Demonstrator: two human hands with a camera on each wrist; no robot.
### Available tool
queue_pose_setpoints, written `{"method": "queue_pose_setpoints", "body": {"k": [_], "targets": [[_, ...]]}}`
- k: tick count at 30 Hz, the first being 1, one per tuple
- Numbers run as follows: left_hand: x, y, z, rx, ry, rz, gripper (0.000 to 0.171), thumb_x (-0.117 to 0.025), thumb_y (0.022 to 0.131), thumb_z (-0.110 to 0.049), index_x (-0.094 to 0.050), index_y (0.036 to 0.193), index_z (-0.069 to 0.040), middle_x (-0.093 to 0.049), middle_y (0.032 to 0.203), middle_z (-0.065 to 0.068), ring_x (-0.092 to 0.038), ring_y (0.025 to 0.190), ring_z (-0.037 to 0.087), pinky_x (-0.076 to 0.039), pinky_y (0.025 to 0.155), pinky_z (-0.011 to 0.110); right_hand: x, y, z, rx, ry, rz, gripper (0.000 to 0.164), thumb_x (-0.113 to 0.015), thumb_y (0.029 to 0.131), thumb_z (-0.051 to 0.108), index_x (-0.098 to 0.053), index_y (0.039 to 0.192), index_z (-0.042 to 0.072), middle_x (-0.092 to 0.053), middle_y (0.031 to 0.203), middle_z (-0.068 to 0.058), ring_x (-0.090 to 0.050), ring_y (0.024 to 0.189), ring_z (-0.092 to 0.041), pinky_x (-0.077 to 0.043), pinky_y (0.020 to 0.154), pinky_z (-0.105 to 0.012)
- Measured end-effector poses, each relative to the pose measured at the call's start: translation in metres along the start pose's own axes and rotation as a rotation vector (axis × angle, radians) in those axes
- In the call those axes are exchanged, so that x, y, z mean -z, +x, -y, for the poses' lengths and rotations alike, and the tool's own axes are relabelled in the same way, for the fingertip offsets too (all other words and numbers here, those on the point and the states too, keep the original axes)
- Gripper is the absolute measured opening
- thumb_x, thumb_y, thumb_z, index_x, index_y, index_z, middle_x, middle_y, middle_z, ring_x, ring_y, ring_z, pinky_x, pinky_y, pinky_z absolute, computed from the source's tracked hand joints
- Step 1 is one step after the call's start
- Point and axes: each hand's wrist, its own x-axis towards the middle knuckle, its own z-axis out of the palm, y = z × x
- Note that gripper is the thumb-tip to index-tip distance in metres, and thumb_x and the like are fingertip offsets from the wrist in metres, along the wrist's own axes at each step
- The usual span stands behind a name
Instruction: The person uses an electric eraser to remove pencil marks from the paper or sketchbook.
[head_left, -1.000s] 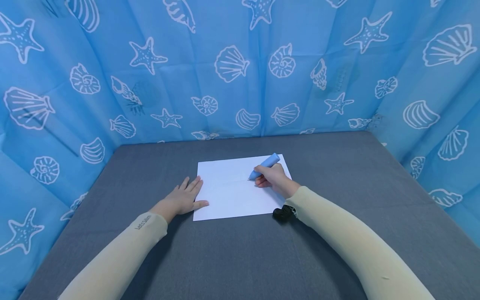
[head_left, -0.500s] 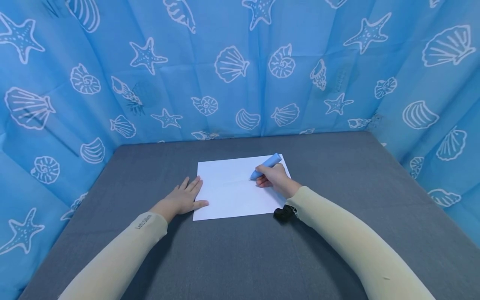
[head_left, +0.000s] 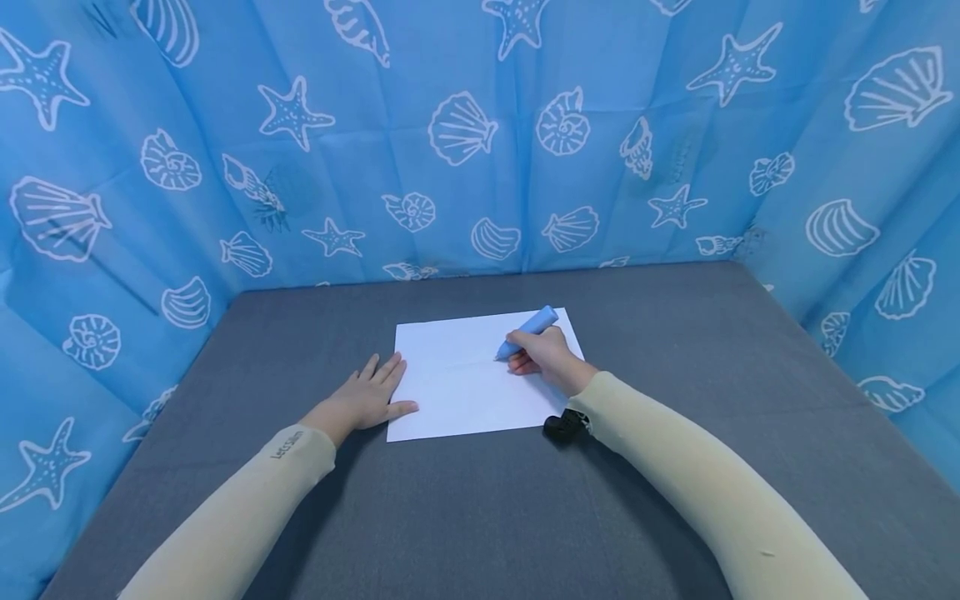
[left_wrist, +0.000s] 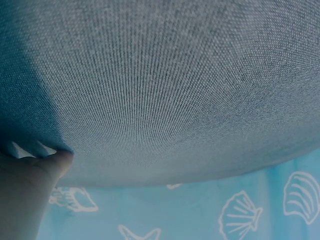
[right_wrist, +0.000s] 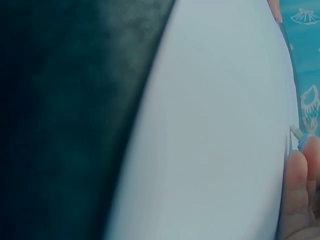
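A white sheet of paper (head_left: 457,404) lies flat on the grey table, with a faint line across its middle. My left hand (head_left: 363,400) rests at the sheet's left edge, fingers spread and thumb on the paper; in the left wrist view, part of this hand (left_wrist: 30,175) shows at the lower left. My right hand (head_left: 553,357) grips a thick blue pen (head_left: 531,327) over the right half, its point down at the paper. In the right wrist view the pen's pale tip (right_wrist: 297,131) peeks out beyond the fingers (right_wrist: 297,182).
Grey cloth covers the table (head_left: 480,517). Behind it and at both sides hangs a blue curtain (head_left: 480,192) printed with white shells and starfish. A small black object (head_left: 562,427) sits under the right wrist by the sleeve cuff.
The right hand with the pen shifts slightly right, then slightly back left. The left hand and the paper stay in place.
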Motion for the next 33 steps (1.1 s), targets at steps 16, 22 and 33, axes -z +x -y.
{"method": "queue_pose_setpoints", "body": {"k": [16,22,33], "targets": [[0.0025,-0.0010,-0.0018,0.013,0.000,0.013,0.088,-0.041,0.097,-0.062,-0.012,0.155,-0.003,-0.007,0.161,0.017,-0.002,0.144,0.046,-0.013,0.112,0.062,0.0037,-0.0005,-0.0015,-0.003,-0.004,-0.013,0.028,-0.063,0.094,0.020,-0.061,0.103,-0.007,-0.063,0.063,-0.007,-0.062,0.050,-0.012,-0.055,0.054,-0.024],[0.0012,-0.0004,-0.0012,0.011,-0.004,0.013,0.089,-0.041,0.096,-0.062,-0.011,0.155,-0.003,-0.007,0.162,0.017,-0.002,0.145,0.045,-0.013,0.112,0.062,0.0012,-0.0032,-0.0004,0.007,0.005,0.002,0.028,-0.063,0.094,0.019,-0.061,0.102,-0.007,-0.063,0.063,-0.008,-0.061,0.050,-0.012,-0.055,0.054,-0.024],[0.0025,-0.0009,-0.0019,0.016,0.000,0.018,0.088,-0.041,0.097,-0.061,-0.011,0.155,-0.003,-0.007,0.161,0.017,-0.002,0.145,0.046,-0.013,0.112,0.062,0.0073,-0.0033,0.0000,-0.016,-0.004,-0.032,0.029,-0.063,0.095,0.022,-0.060,0.103,-0.006,-0.063,0.065,-0.008,-0.062,0.051,-0.012,-0.055,0.054,-0.024]]}}
